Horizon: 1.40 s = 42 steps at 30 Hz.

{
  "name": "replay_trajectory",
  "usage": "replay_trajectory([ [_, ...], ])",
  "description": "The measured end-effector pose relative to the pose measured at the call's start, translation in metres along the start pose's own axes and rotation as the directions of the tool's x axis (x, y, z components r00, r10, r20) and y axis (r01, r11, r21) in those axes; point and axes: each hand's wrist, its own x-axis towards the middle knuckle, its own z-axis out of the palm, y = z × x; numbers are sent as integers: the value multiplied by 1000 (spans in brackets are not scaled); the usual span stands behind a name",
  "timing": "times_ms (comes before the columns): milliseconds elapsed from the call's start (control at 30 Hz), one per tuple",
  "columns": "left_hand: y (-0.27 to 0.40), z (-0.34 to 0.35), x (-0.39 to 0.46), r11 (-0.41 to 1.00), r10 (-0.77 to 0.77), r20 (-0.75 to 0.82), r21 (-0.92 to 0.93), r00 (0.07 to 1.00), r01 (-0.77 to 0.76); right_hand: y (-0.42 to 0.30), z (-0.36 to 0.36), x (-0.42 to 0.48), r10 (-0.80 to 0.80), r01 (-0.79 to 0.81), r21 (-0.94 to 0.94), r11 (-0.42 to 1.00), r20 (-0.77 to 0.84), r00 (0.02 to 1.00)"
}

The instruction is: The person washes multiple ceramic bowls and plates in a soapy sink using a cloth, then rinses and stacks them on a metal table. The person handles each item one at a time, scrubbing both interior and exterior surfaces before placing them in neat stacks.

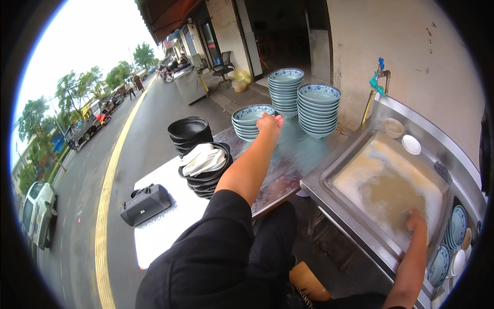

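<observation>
My left hand [270, 123] is at the near right rim of a short stack of blue-patterned bowls [247, 133], its fingers partly curled. Whether it grips the top bowl's rim cannot be made out. Just behind rise two taller stacks of the same bowls, a right one [318, 112] and a rear one [285, 90]. My right hand [416, 221] dips into the cloudy, foamy water [393, 197] of a stainless steel sink [328, 175]. Its fingertips are under the surface, so anything they hold is hidden.
Black bowls [189, 131] stand stacked on the left, one stack topped with white spoons [203, 159]. A portable speaker [146, 204] lies nearer. By the sink are a teal-handled tap [377, 83], small white dishes [411, 144], a scouring pad [442, 172] and more bowls [439, 266].
</observation>
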Motion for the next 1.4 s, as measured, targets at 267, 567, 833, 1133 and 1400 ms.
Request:
replay_trajectory([
  [267,-135,66,-155,907,-48,696,331,717,-261,15,-2,1,-152,204,251,946,-212,965],
  [567,-387,74,-321,222,-801,584,87,-131,-971,16,-13,6,-93,193,233,953,-380,920],
  [833,-488,68,-341,232,-859,491,115,-147,-966,66,18,25,1,-1,-15,1000,12,1000],
  [1133,-397,69,-341,216,-788,616,252,-15,-943,2,-21,-25,-140,164,173,971,-141,980],
  [1400,-352,96,-301,146,-603,780,314,167,-938,-36,-37,-25,45,-50,-2,999,-415,909],
])
